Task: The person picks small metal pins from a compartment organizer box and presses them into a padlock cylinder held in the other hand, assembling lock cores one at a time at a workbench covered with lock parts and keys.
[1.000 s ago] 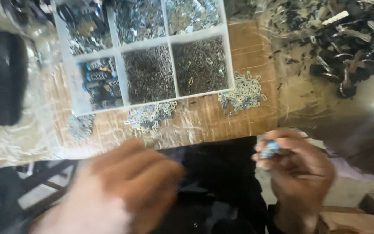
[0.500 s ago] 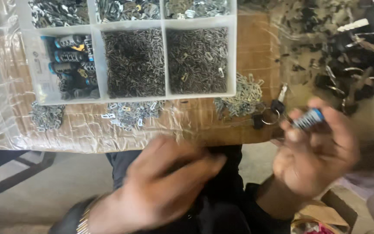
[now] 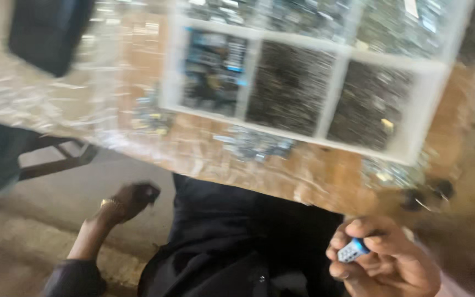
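Blue-and-white small part (image 3: 353,250) sits pinched in our right hand (image 3: 383,261); we keep it steady while our left hand (image 3: 130,199), seemingly empty, hangs low

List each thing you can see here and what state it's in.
Right hand: closed around a small blue and white part.
Left hand: lowered below the table edge, holding nothing visible.
Divided tray: uncovered, compartments full of small metal parts.
Table: covered in clear plastic.

- Small assembly workshop.
- White compartment tray (image 3: 333,99) sorting small metal parts.
- Wooden table (image 3: 325,170) under plastic sheeting, loose metal pieces (image 3: 254,144) heaped on it.
- Bare concrete floor (image 3: 23,242).
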